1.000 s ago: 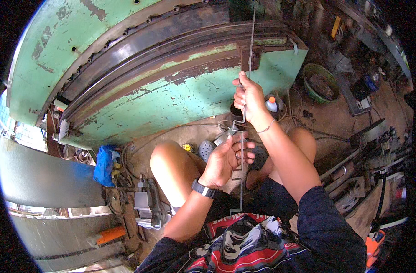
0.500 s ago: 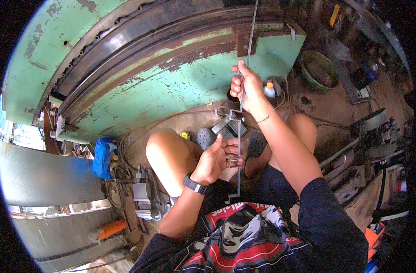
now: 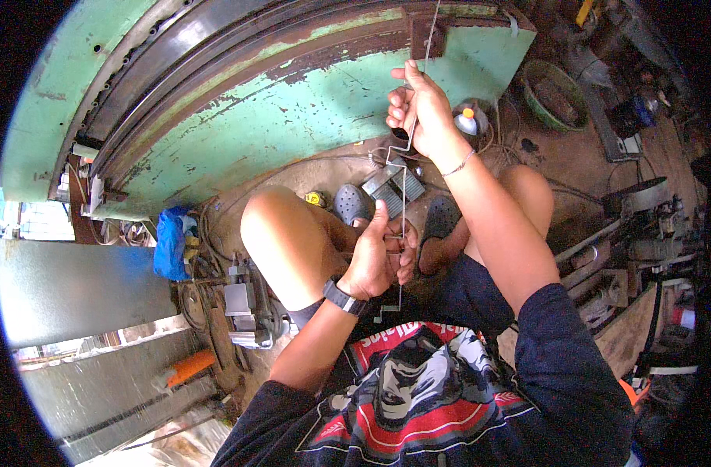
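Observation:
A long, thin piece of bent sheet metal (image 3: 404, 198), seen nearly edge-on, runs from my lap up past the top of the picture. It has a stepped kink in its middle and a small hooked lower end. My right hand (image 3: 424, 117) holds its upper part, fingers curled loosely and thumb up. Lower down, my left hand (image 3: 377, 253) has its fingers curled round the strip below the kink, with the thumb pointing up. Behind the strip, a metal foot pedal (image 3: 408, 187) lies on the floor between my feet, which wear grey clogs (image 3: 351, 204).
A large green machine (image 3: 293, 117) with worn paint stretches across in front. Near its right end stand a white bottle with an orange cap (image 3: 466, 122) and a green basin (image 3: 554, 97). Cables cross the floor. A blue bag (image 3: 171, 245) and a grey vise-like tool (image 3: 242, 303) sit left.
Both hands have shifted with the metal piece, the right one up and the left a little down. My left fingers have curled in round the strip. The view has tilted slightly.

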Demonstrator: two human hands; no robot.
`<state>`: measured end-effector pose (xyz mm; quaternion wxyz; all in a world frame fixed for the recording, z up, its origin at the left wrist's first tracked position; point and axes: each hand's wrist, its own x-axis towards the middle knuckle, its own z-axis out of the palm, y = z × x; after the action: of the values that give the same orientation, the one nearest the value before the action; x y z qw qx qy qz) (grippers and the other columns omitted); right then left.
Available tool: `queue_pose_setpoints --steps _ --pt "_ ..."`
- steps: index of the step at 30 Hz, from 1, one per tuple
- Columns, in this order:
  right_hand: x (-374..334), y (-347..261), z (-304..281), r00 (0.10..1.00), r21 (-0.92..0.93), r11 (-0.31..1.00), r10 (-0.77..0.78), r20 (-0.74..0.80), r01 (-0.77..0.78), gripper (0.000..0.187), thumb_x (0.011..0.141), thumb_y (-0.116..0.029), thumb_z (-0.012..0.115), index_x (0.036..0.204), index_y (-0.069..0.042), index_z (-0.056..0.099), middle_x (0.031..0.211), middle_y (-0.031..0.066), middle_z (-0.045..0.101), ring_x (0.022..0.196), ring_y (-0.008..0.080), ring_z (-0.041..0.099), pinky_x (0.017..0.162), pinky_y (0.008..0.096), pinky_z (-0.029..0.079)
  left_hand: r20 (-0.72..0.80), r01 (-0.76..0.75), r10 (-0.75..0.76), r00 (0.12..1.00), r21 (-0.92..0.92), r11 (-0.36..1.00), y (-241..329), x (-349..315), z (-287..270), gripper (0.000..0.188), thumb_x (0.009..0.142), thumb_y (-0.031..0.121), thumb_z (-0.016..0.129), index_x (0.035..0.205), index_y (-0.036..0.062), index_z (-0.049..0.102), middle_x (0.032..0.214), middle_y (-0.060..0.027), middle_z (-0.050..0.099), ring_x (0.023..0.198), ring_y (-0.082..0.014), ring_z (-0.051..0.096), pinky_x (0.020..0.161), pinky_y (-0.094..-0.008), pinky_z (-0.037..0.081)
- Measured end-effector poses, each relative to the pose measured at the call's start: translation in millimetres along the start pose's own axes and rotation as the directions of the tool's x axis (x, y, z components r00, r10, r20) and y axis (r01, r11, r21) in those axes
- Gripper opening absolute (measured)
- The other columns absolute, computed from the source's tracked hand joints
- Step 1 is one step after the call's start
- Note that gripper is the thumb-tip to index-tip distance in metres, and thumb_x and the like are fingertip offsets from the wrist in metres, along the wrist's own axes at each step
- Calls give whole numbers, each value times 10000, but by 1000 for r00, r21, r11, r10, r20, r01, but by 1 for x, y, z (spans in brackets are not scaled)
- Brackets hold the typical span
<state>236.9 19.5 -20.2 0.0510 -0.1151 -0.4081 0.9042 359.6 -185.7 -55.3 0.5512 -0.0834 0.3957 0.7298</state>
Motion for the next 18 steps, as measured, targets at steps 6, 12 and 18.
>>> queue_pose_setpoints --steps 6,12,18 --pt "-14 11 -2 996 -27 998 52 -78 -54 631 980 -619 616 1330 -110 489 871 90 653 696 175 611 635 371 522 50 -161 173 984 -191 968 1 -2 -5 881 941 870 251 989 61 596 620 -42 486 493 -197 472 500 -343 411" --pt "-26 14 0 1000 -2 1000 -18 -19 18 621 1018 -635 527 1246 -58 540 658 -2 503 522 118 448 579 329 453 74 -91 113 991 -247 965 -4 -10 7 739 1022 725 337 1164 38 570 859 -110 612 770 -299 628 721 -470 526" --pt "-22 8 -3 999 -56 998 -25 -21 24 604 1011 -625 548 1210 -54 539 658 -4 502 521 116 471 575 351 505 165 -81 94 982 -81 993 -25 -20 -6 713 1035 724 284 1072 72 569 746 -71 563 613 -237 542 612 -377 478"
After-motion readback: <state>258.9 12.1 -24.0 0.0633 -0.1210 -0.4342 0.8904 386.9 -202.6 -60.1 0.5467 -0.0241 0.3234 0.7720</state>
